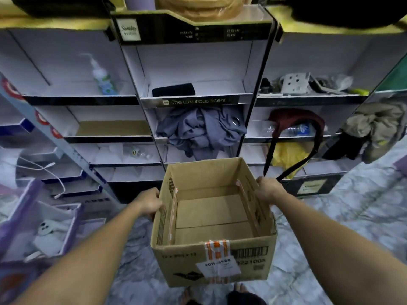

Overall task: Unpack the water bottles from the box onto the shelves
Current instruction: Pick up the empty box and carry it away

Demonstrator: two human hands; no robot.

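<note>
An open cardboard box (242, 258) hangs in front of me above the floor, and its inside shows only bare cardboard. My left hand (149, 201) grips its left wall near the top. My right hand (267, 189) grips the right wall at the rim. Clear water bottles (293, 129) lie on their sides on a right-hand shelf, partly behind a dark red bag (295, 117). More clear bottles (137, 153) lie on a lower left shelf. A white spray bottle (103, 79) stands on the upper left shelf.
White cardboard shelving (193, 100) fills the wall ahead. A grey cloth bundle (200, 130) spills from the middle shelf just above the box. A black pouch (174, 89) lies on the shelf above it. Clothes hang at right, a purple bin (72, 216) stands at left.
</note>
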